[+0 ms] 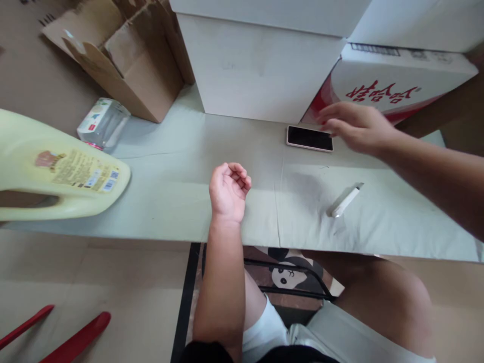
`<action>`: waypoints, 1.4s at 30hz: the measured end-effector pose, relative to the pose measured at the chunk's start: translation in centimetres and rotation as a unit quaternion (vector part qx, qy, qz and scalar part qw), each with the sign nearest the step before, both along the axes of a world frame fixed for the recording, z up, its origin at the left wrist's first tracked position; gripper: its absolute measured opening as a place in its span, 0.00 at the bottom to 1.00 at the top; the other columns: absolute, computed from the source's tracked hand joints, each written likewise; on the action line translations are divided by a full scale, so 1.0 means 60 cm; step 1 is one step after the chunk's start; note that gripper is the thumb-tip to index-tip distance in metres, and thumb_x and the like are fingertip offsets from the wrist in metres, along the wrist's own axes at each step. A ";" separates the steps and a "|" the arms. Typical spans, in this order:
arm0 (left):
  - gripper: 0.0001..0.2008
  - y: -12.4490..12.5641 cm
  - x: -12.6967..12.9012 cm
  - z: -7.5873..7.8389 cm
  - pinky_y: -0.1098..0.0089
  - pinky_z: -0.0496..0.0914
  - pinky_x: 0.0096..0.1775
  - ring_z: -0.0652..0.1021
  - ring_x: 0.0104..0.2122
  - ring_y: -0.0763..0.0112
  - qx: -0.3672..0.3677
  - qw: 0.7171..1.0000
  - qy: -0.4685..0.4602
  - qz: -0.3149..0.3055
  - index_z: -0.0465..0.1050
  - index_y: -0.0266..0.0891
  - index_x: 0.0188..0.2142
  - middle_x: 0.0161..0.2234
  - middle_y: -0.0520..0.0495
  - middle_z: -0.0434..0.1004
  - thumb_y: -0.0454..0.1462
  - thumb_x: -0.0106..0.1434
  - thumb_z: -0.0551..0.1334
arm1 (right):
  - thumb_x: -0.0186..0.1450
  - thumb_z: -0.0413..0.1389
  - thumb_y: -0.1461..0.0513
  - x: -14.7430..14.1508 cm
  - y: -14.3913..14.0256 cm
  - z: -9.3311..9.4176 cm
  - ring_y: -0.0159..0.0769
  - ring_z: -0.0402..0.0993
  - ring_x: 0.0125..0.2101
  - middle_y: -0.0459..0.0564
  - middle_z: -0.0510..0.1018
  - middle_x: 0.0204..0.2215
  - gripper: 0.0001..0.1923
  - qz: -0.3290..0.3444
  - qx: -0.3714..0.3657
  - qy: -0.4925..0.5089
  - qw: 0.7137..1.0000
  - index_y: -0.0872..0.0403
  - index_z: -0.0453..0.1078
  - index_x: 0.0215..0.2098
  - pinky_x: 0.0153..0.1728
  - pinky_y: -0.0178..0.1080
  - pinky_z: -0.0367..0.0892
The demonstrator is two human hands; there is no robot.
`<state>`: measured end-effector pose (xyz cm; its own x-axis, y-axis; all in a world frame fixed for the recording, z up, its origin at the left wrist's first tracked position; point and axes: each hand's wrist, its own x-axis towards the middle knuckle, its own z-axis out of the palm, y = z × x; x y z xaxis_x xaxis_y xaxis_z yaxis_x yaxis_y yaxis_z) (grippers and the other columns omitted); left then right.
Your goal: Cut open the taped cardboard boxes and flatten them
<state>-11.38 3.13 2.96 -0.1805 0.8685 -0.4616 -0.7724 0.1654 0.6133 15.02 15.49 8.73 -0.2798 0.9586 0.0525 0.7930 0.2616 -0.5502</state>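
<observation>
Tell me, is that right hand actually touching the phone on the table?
Cannot tell. In the head view the right hand hovers at the phone's right edge, fingertips blurred and overlapping it, so neither contact nor gap shows.

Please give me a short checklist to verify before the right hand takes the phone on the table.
1. Right hand is over the phone, at its right end: ok.
2. Fingers touching the phone: cannot tell, the hand is blurred.
3. Phone lies flat, screen up, nothing on top: ok.
4. Left hand is curled, holds nothing, apart from the phone: ok.
5. White pen-like stick lies apart from the phone: ok.
6. Red-lettered box stands close behind the phone, little room there: not ok.
</observation>
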 end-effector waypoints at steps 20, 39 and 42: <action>0.14 -0.002 -0.077 0.018 0.72 0.63 0.28 0.67 0.22 0.76 0.026 0.995 -0.035 0.093 0.66 0.38 0.20 0.22 0.49 0.64 0.38 0.61 0.53 | 0.70 0.52 0.61 -0.712 0.112 -0.005 0.41 0.73 0.62 0.46 0.76 0.56 0.07 0.237 0.080 -0.069 0.966 0.55 0.70 0.40 0.62 0.45 0.68; 0.06 -0.013 -0.071 0.009 0.66 0.67 0.47 0.74 0.48 0.67 0.089 0.860 0.313 0.393 0.66 0.47 0.35 0.40 0.51 0.72 0.42 0.65 0.52 | 0.65 0.58 0.59 -0.062 -0.211 -0.082 0.45 0.74 0.30 0.50 0.75 0.25 0.10 0.033 0.096 0.339 0.935 0.45 0.74 0.26 0.34 0.52 0.70; 0.14 -0.005 -0.021 0.005 0.66 0.69 0.48 0.76 0.49 0.66 0.190 0.893 0.300 0.277 0.74 0.46 0.39 0.44 0.50 0.76 0.45 0.68 0.51 | 0.60 0.59 0.61 0.004 -0.246 -0.100 0.45 0.70 0.23 0.52 0.73 0.22 0.06 -0.055 0.176 0.376 0.908 0.45 0.75 0.25 0.24 0.52 0.63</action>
<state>-12.63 2.84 3.27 -0.7461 0.6434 0.1716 -0.1858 -0.4486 0.8742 15.28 0.71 2.72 0.0582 0.8655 0.4976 0.2588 0.4683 -0.8448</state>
